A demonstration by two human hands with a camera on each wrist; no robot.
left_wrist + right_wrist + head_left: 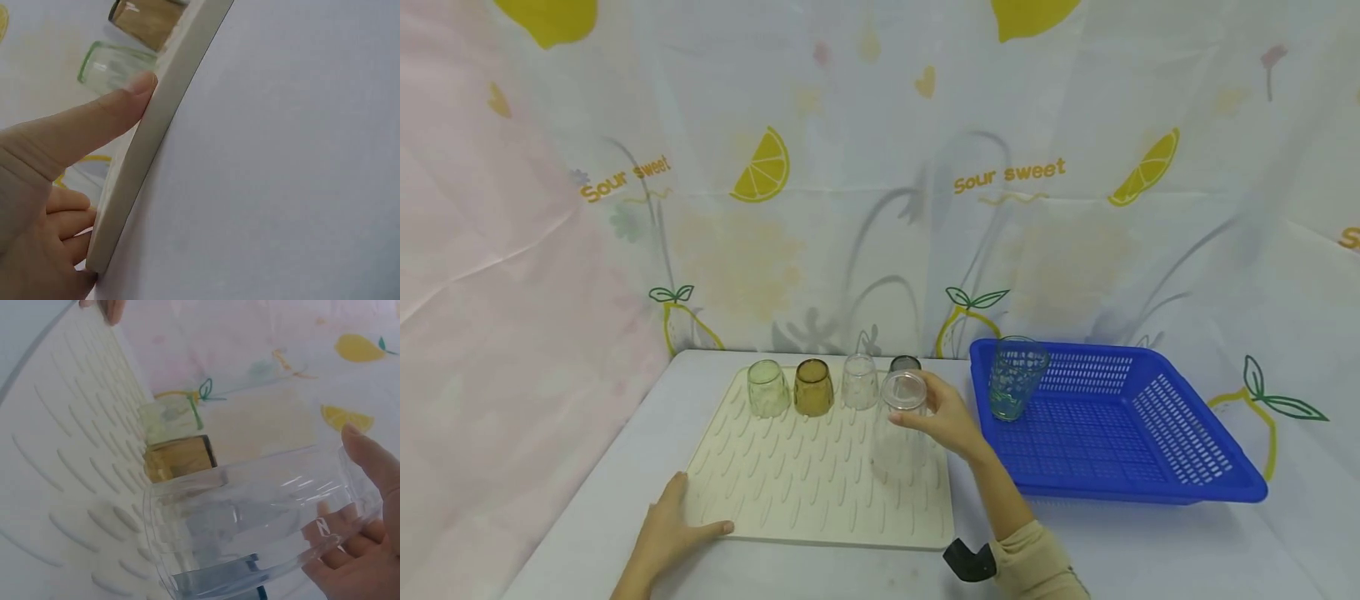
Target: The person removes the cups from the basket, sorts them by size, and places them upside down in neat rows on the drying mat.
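A tall clear glass [895,446] is in my right hand [951,421], bottom up, with thumb and fingers around its upper end. Its wide rim is down at the cream ridged mat [797,492]; I cannot tell whether it bears on it. My left hand [662,533] straddles the mat's front left corner, its thumb along the front edge and its fingers against the left edge. Across the mat's back stand a pale green glass [767,389], an amber glass [813,388], a small clear glass [860,383] and a dark grey-blue glass [905,363], largely hidden by the right hand and tall glass.
To the right of the mat stands a blue plastic basket [1138,492] with slotted walls. A bluish-green glass [1017,379] leans in its left back corner. Behind the white table hangs a lemon-printed cloth [865,250].
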